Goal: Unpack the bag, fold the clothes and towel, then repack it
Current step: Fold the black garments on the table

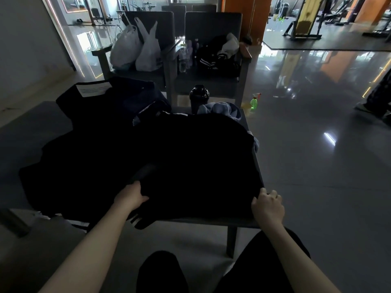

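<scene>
A large black garment (pixel 190 161) lies spread over the low grey table (pixel 243 223). My left hand (pixel 132 196) grips its near edge at the middle, fingers tucked into the cloth. My right hand (pixel 267 205) pinches the garment's near right corner at the table edge. A white-striped cuff (pixel 137 220) hangs off the front. Behind lie a dark bag (pixel 101 102) with a white label and a crumpled blue towel (pixel 220 109). A black shaker bottle (pixel 198 98) stands at the far edge.
Two grey armchairs stand beyond the table: one holds white plastic bags (pixel 137 49), the other dark clothes (pixel 218 56). A green spray bottle (pixel 254 102) sits on the shiny floor to the right. Gym machines fill the back right. My knees are below the table.
</scene>
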Demonstrator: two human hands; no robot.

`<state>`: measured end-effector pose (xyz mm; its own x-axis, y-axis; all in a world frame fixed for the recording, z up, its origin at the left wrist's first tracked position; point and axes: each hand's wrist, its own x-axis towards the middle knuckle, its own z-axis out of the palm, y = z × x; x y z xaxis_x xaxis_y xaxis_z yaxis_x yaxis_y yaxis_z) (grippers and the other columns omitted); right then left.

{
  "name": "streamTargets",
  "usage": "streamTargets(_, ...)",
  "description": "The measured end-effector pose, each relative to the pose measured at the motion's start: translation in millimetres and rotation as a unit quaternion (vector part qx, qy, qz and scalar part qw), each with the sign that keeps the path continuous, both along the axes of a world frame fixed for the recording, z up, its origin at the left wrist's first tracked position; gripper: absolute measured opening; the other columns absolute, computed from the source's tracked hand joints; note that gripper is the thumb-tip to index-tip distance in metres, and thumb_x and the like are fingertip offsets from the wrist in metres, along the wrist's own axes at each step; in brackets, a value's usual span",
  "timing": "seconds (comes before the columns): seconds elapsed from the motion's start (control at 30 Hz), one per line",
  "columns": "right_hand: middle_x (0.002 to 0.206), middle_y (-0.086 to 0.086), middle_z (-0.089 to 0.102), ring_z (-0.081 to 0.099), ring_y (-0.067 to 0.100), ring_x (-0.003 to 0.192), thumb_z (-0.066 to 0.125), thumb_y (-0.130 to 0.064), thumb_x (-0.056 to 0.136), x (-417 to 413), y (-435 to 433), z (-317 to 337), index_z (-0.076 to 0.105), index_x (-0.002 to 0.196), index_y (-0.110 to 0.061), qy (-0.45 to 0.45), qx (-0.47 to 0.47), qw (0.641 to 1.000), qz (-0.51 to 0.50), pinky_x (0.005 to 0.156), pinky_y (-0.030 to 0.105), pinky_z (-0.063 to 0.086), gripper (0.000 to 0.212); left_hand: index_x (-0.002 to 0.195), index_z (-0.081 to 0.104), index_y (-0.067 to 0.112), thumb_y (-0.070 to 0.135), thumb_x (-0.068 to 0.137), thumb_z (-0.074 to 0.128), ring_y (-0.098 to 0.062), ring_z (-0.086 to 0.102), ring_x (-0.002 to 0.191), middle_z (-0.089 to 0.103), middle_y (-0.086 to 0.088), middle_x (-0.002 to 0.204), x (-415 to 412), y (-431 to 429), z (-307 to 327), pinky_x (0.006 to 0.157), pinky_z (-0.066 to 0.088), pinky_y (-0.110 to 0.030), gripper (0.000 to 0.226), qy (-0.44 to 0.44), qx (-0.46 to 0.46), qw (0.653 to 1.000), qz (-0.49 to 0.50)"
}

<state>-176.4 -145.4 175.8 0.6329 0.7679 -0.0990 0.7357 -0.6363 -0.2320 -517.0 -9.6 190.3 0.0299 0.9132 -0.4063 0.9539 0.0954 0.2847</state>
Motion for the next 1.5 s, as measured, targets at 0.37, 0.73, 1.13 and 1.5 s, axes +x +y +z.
streamTargets(0.37,0.131,0.015,0.042,0.042,0.03,0.121,0.043,-0.038,0.096,-2,-5,-13,0.038,0.138,-0.012,-0.02,0.008,1.0,0.001,0.09,0.038,0.043,0.048,0.114,0.058,0.008,0.011,0.095,0.049,-0.029,0.054,0.089,0.053,-0.011,0.112,14,25,36,0.07,0.046,-0.039,0.021,0.005,0.318,0.948,0.024)
streamTargets(0.73,0.155,0.008,0.025,0.016,0.026,0.144,0.051,-0.024,0.092,1,-28,-20,0.044,0.14,-0.018,-0.01,0.045,0.978,0.202,0.114,0.042,0.022,0.049,0.142,0.035,0.029,0.061,0.077,0.064,-0.017,0.033,0.132,0.03,0.009,0.143,-5,-39,-6,0.108,0.033,-0.041,0.078,0.062,0.034,0.974,-0.215)
streamTargets(1.13,0.142,-0.006,0.046,0.032,0.017,0.132,0.057,-0.008,0.084,27,-41,-11,0.051,0.135,-0.017,0.03,0.064,0.966,0.248,0.093,0.031,0.046,0.051,0.099,0.057,0.024,-0.003,0.086,0.055,-0.016,0.053,0.088,0.052,-0.005,0.114,-28,-27,28,0.066,0.045,-0.027,0.03,0.031,0.124,0.985,-0.115)
streamTargets(1.5,0.107,0.006,0.067,0.053,0.026,0.107,0.06,0.003,0.079,36,-33,-10,0.067,0.109,-0.006,0.012,0.123,0.96,0.251,0.076,0.032,0.047,0.032,0.105,0.066,0.014,0.002,0.088,0.059,-0.025,0.057,0.101,0.063,-0.009,0.108,-44,-5,53,0.089,0.045,-0.034,0.021,-0.152,0.077,0.985,-0.024)
